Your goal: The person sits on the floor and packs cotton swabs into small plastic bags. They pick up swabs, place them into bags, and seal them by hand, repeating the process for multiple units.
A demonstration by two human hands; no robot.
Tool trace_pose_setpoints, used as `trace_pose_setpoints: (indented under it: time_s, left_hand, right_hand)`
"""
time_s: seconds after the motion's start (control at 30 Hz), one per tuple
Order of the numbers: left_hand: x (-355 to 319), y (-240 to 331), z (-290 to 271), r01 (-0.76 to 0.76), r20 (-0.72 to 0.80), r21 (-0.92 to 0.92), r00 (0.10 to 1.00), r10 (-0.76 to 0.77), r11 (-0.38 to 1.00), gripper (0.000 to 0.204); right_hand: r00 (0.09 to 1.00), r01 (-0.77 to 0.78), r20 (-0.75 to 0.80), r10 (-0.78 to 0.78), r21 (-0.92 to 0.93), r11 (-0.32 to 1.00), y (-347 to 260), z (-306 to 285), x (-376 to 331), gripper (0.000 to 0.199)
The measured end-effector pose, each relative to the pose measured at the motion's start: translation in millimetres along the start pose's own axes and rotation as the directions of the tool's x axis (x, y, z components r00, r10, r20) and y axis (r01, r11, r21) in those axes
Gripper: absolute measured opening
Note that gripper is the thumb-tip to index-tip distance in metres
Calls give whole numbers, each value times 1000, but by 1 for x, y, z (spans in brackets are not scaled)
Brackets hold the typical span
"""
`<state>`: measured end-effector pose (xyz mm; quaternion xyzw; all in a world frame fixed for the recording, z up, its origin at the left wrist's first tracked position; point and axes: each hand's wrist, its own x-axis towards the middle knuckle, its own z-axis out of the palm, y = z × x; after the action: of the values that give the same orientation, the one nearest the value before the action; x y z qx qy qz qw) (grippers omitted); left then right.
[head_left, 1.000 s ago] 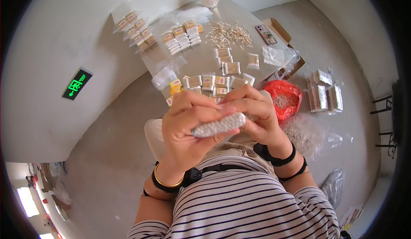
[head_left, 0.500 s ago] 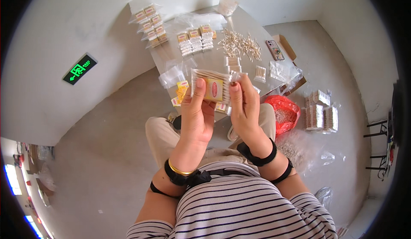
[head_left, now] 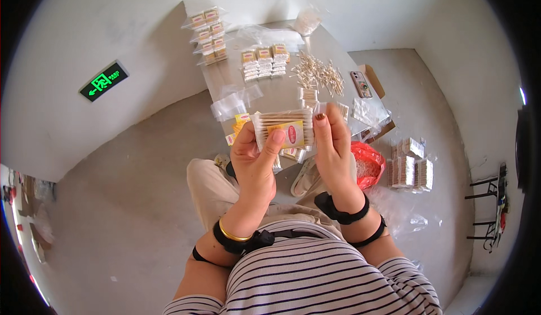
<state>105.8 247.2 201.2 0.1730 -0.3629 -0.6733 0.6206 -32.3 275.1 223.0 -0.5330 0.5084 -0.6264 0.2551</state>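
Observation:
A flat clear bag of cotton swabs (head_left: 276,121), with a yellow card showing on its front, is held up above the near edge of the table. My left hand (head_left: 252,162) grips it from the left, thumb pressed over the card and fingers behind. At the right end, my right hand (head_left: 337,160) is closed on the bag's loose clear plastic between thumb and fingers. Beneath and behind the hands lie yellow cards (head_left: 240,121) and more swab bundles (head_left: 308,95), partly hidden.
The grey table (head_left: 225,75) carries stacked swab packs (head_left: 264,61), bagged packs (head_left: 208,36), loose swabs (head_left: 318,73), empty clear bags (head_left: 230,105) and a phone (head_left: 361,84). On the floor to the right are a red bag (head_left: 369,165) of swabs and piled bundles (head_left: 404,171).
My left thumb has moved from the bag's left end onto the card. The bag sits slightly lower and more level. My view has shifted a little.

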Motion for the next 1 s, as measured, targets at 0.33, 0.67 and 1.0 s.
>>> trace_pose_setpoints:
  time_s: [0.33,0.67,1.0]
  left_hand:
    - [-6,34,8,-141,46,178,990,135,974,27]
    - [2,41,12,-88,73,260,995,72,962,23]
    - [0,41,13,-182,92,528,983,158,830,22]
  right_hand:
    - [856,506,307,-417,-325,799,-50,-24,16,32]
    - [844,532,342,-414,-435,726,-54,-31,16,33]
    - [846,533,293,-445,-494,687,-45,-22,12,31]
